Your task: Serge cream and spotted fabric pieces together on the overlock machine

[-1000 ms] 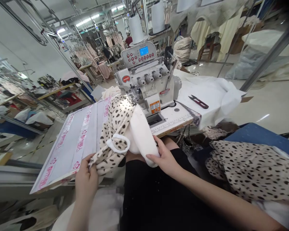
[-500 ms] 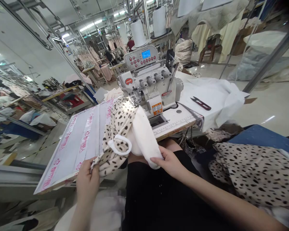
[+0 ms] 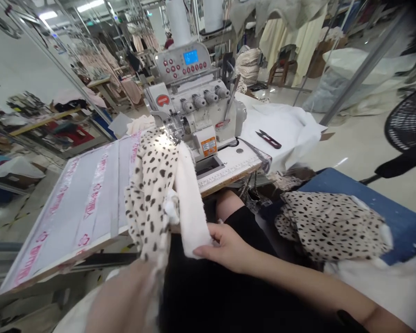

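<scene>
A cream fabric with dark spots (image 3: 152,178) runs down from the lit needle area of the overlock sewing machine (image 3: 201,111). Alongside it hangs a white plush strip (image 3: 191,203), its top end also at the needle area. My right hand (image 3: 225,247) pinches the lower end of this strip, thumb on top. Motion blurs my left hand (image 3: 125,293) at the lower left; it is against the bottom of the spotted fabric, but its fingers cannot be made out. A small bunched white piece (image 3: 171,206) lies between the spotted fabric and the strip.
Thread snips (image 3: 268,138) lie on white sheeting right of the machine. A plastic-covered extension board (image 3: 79,199) fills the left side. More spotted fabric (image 3: 333,226) rests on a blue surface (image 3: 398,210) at right, near a black fan (image 3: 409,120).
My left hand has moved down and toward me, and the spotted fabric now hangs straighter. The white loop has bunched up. My right hand still holds the strip. The view has shifted right.
</scene>
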Demonstrator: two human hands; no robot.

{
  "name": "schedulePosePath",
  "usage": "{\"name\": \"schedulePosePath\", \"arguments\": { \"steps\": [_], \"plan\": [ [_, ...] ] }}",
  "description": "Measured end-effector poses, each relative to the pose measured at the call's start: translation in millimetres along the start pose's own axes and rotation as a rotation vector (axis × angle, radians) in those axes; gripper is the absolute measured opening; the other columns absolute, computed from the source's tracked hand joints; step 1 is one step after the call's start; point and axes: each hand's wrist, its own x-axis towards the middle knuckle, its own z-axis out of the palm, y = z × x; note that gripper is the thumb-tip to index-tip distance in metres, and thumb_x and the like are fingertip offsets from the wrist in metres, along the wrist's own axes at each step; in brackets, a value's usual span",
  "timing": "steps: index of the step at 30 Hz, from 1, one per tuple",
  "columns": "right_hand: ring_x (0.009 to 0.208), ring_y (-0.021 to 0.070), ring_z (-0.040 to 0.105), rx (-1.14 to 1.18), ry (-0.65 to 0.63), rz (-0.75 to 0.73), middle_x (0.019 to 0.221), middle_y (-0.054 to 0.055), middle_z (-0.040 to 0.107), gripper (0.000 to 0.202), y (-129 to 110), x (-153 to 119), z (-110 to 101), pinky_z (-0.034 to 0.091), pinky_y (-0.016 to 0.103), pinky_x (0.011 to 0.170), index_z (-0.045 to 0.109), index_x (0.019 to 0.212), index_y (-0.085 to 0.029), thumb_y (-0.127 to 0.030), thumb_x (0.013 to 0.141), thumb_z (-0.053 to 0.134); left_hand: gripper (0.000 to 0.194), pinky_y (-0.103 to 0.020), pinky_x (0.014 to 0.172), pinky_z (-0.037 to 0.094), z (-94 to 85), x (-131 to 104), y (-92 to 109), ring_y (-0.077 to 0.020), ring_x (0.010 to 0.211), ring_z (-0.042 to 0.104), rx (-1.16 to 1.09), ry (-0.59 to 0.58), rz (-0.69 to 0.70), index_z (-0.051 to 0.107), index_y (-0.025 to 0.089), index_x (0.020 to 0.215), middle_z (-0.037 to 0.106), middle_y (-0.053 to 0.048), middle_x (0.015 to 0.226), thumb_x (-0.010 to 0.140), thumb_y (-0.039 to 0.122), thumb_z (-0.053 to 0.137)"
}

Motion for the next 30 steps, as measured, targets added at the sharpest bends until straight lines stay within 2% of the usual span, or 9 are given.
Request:
{"name": "schedulePosePath", "arguments": {
  "steps": [2, 3, 7, 10, 14, 19, 25, 30],
  "plan": [
    [0.067, 0.0125, 0.051, 0.046, -0.027, 0.0, 0.075, 0.0, 0.056, 0.016, -7.7, -11.4, 6.8, 0.043, 0.024, 0.064, 0.06, 0.081, -0.012, -0.024, 0.07, 0.062, 0.021, -0.02, 0.043, 0.044, 12.4, 5.8, 21.1, -0.0131, 0.048, 0.058, -0.027, -0.052, 0.165, 0.059, 0.023, 0.075, 0.062, -0.001, 0.062, 0.083, 0.025, 0.04],
    [0.066, 0.0118, 0.05, 0.047, -0.029, -0.009, 0.074, 0.0, 0.056, 0.015, -10.4, -16.7, 8.6, 0.043, 0.023, 0.064, 0.059, 0.08, -0.012, -0.023, 0.071, 0.062, 0.02, -0.02, 0.043, 0.044, 20.2, 7.8, 27.8, -0.0131, 0.048, 0.058, -0.034, -0.059, 0.195, 0.058, 0.022, 0.079, 0.062, -0.001, 0.061, 0.084, 0.023, 0.038],
    [0.059, 0.0086, 0.043, -0.059, -0.007, -0.043, 0.064, -0.003, 0.048, 0.012, -10.5, -33.0, 7.4, 0.038, 0.019, 0.057, 0.058, 0.071, -0.013, -0.023, 0.073, 0.063, 0.016, -0.019, 0.044, 0.044, 44.7, 6.1, 34.8, -0.0128, 0.051, 0.059, -0.033, 0.023, 0.085, 0.052, 0.02, 0.094, 0.062, 0.001, 0.064, 0.084, 0.021, 0.04],
    [0.059, 0.0085, 0.042, -0.116, -0.008, -0.062, 0.063, -0.003, 0.046, 0.018, -2.1, -39.7, 5.1, 0.037, 0.02, 0.056, 0.057, 0.068, -0.014, -0.029, 0.073, 0.065, 0.013, -0.019, 0.051, 0.046, 51.8, 3.6, 31.5, -0.0124, 0.06, 0.061, -0.075, 0.04, 0.079, 0.053, 0.02, 0.09, 0.063, -0.001, 0.072, 0.083, 0.02, 0.042],
    [0.061, 0.0095, 0.045, -0.118, 0.026, -0.072, 0.069, 0.0, 0.049, 0.027, 8.6, -45.5, 6.1, 0.038, 0.021, 0.059, 0.057, 0.067, -0.014, -0.038, 0.072, 0.067, 0.011, -0.021, 0.067, 0.048, 55.1, 7.3, 29.9, -0.0132, 0.077, 0.06, -0.181, 0.032, 0.107, 0.056, 0.019, 0.083, 0.061, -0.003, 0.083, 0.084, 0.019, 0.044],
    [0.057, 0.0083, 0.041, -0.078, 0.103, -0.078, 0.063, -0.002, 0.047, 0.025, 2.2, -49.1, 8.3, 0.035, 0.02, 0.054, 0.055, 0.064, -0.014, -0.034, 0.073, 0.065, 0.011, -0.018, 0.062, 0.046, 51.0, 8.4, 35.1, -0.0103, 0.069, 0.058, -0.225, 0.033, 0.112, 0.056, 0.019, 0.087, 0.06, -0.001, 0.079, 0.085, 0.018, 0.045],
    [0.061, 0.0099, 0.046, -0.321, 0.183, -0.365, 0.065, -0.001, 0.049, 0.014, -20.4, -44.8, 14.4, 0.037, 0.021, 0.059, 0.055, 0.069, -0.015, -0.022, 0.082, 0.053, 0.011, -0.021, 0.063, 0.046, 40.2, 5.6, 46.0, -0.0122, 0.069, 0.059, -0.16, 0.099, 0.133, 0.06, 0.019, 0.089, 0.062, -0.001, 0.078, 0.084, 0.023, 0.051],
    [0.06, 0.0115, 0.044, -0.534, 0.187, -0.489, 0.064, 0.0, 0.047, 0.015, -19.2, -43.4, 19.1, 0.036, 0.022, 0.058, 0.047, 0.068, -0.017, -0.016, 0.083, 0.046, 0.008, -0.019, 0.061, 0.045, 37.3, 6.0, 50.7, -0.0092, 0.065, 0.058, -0.121, 0.127, 0.153, 0.059, 0.02, 0.087, 0.062, 0.001, 0.077, 0.084, 0.02, 0.052]
  ]
}}
